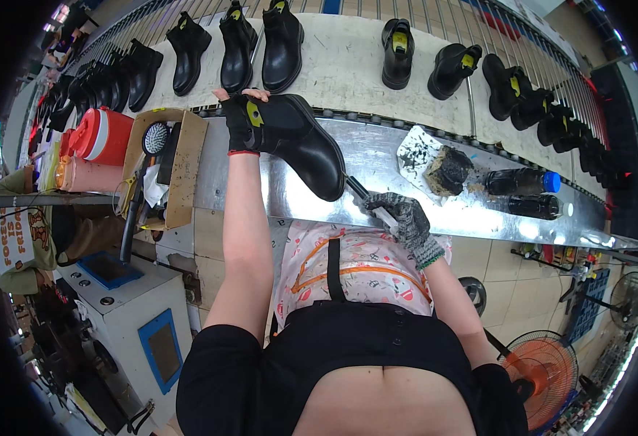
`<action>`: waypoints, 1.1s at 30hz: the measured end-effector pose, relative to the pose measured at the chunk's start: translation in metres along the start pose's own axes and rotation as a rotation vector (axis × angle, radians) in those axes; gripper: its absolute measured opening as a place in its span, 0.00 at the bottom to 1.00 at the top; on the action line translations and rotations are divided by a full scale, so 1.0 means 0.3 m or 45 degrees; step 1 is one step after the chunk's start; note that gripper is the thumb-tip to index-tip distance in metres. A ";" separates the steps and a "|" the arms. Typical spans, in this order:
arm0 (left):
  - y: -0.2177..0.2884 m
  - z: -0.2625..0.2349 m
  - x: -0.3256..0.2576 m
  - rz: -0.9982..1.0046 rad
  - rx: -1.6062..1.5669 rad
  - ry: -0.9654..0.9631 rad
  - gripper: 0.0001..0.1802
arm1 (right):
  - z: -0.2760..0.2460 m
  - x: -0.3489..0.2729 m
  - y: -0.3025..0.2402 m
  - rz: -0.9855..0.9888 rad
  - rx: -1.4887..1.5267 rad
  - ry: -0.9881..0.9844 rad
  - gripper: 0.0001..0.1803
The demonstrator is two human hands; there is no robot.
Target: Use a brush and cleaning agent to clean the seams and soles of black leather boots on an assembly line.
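A black ankle boot (301,145) with a yellow-green patch inside its opening is held up above the metal bench edge, its toe pointing right and toward me. My left hand (237,127), in a dark covering with bare fingertips, is closed on the boot's top. A grey knit glove covers my right hand (406,224), which is closed round a slim brush-like tool (357,188) with a dark end and a pale handle. Its thin tip is at the boot's toe; whether it touches I cannot tell.
A dark-stained sponge block (450,172) lies by a blotched white sheet (415,154). Beside them lie a dark bottle with a blue cap (524,182) and a smaller one (537,208). Several boots (282,51) stand on the conveyor. Left are a cardboard box (188,163) and red jug (103,136).
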State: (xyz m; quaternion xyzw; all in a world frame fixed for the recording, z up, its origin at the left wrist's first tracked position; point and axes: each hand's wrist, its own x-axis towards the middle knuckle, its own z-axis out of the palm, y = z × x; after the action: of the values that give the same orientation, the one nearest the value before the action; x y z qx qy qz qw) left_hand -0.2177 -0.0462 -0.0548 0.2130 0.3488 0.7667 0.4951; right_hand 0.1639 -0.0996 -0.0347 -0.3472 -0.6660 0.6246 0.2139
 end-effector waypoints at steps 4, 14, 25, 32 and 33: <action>-0.001 -0.019 -0.002 0.002 0.110 0.135 0.50 | 0.018 -0.011 0.020 0.009 0.156 0.026 0.13; -0.101 0.003 -0.005 0.317 0.560 0.199 0.37 | 0.018 -0.014 0.121 0.431 0.903 0.184 0.47; -0.010 0.065 -0.085 0.555 1.608 0.223 0.31 | -0.035 -0.027 0.007 0.424 0.921 0.393 0.42; 0.018 0.112 -0.219 0.726 1.835 0.275 0.30 | -0.052 -0.022 -0.066 0.419 0.719 0.459 0.22; 0.019 0.138 -0.242 0.719 1.869 0.302 0.32 | -0.055 -0.019 -0.058 0.419 0.720 0.463 0.22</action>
State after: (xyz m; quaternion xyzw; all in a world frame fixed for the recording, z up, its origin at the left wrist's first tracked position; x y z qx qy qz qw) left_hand -0.1630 -0.1003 -0.0216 0.4820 0.7483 0.4551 -0.0252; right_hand 0.1763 -0.0920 -0.0146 -0.4821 -0.3536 0.7381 0.3126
